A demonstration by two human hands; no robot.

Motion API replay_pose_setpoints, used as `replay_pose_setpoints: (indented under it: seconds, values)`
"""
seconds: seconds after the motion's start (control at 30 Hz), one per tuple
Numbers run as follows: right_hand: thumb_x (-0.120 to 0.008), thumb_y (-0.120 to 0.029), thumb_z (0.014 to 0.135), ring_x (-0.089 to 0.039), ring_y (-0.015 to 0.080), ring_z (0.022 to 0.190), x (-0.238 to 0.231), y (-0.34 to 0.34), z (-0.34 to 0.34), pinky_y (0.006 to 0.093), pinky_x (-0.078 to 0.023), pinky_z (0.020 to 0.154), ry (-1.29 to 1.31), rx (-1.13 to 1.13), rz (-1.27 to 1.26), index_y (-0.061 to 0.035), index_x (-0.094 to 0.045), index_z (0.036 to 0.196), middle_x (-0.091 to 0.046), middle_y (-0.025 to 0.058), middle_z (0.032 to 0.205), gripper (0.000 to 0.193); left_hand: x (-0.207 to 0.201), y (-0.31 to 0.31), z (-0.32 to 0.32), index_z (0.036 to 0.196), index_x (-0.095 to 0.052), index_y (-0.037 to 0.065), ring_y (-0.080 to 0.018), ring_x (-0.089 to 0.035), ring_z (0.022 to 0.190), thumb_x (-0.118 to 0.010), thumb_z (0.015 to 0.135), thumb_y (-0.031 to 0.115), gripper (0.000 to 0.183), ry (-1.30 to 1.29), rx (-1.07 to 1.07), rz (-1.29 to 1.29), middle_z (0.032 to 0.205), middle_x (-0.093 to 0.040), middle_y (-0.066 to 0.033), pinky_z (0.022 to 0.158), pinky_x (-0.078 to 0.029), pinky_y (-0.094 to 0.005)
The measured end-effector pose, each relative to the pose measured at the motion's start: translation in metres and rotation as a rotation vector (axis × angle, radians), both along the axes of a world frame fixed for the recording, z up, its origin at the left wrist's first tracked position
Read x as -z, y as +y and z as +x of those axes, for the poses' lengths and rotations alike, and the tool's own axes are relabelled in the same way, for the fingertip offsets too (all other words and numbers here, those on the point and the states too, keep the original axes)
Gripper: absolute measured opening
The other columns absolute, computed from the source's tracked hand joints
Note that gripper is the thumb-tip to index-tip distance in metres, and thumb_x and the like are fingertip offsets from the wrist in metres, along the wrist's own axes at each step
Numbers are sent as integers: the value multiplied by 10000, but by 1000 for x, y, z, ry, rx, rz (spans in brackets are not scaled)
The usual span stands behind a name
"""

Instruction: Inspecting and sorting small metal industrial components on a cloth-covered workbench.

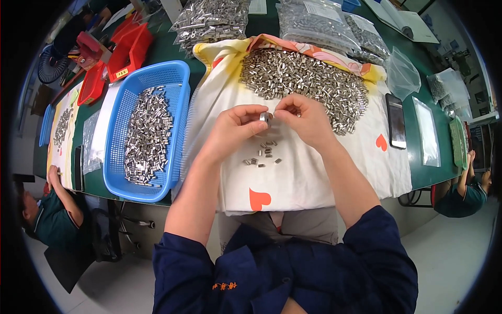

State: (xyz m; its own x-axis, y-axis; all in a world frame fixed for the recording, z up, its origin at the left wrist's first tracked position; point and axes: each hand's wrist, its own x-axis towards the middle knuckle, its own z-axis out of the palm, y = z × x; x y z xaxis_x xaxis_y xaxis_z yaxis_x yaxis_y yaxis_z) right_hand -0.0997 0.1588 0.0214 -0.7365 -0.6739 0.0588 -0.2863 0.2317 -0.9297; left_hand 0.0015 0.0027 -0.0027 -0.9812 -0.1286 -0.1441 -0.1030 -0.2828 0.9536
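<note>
Between the thumb and fingers of my left hand (pixel 234 131) is a small round metal ring (pixel 265 118), held over the cloth. Beside it, my right hand (pixel 307 121) has its thumb and forefinger pinched together; whatever they hold is too small to make out. Several loose metal sleeves (pixel 268 152) lie on the white patterned cloth (pixel 308 180) just below my hands. Beyond them spreads a large heap of short silvery metal sleeves (pixel 308 78), bordered at the back by the cloth's rolled-up edge.
A blue plastic basket (pixel 111 133) of metal parts stands left. Filled clear bags (pixel 308 23) line the back. A dark phone (pixel 396 120) and flat plastic bag (pixel 426 133) lie right. Red bins (pixel 130 49) are far left. Co-workers sit at both sides (pixel 57 209).
</note>
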Motion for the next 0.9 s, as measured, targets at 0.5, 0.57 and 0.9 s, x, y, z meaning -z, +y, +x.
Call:
replay_pose_setpoints:
  seconds: [0.5,0.57,0.9]
  values:
    - [-623,-56,708,-573,185,680,7,-3,18,277,-455,629,575,-32,-17,-34,-621,782,-611,67,776,78,-3,3,2,1097,-545,-19,-92,-567,799,-623,766,20,342,-17,-35,-18,916,-610,-54,728,-459,-215]
    - [-610,-85,701,-556,260,731,6,-3,20,337,-452,639,604,-17,-26,-65,-609,757,-600,78,762,59,-3,4,0,1094,-547,-23,-94,-569,797,-630,764,23,343,-11,-38,-23,919,-613,-61,724,-461,-217]
    - [-621,-79,736,-542,86,664,-5,4,6,222,-436,621,50,-127,54,-24,-621,816,-611,18,740,97,-6,2,3,1069,-559,-27,-99,-577,827,-645,746,22,338,-36,18,-74,911,-619,-60,739,-464,-223]
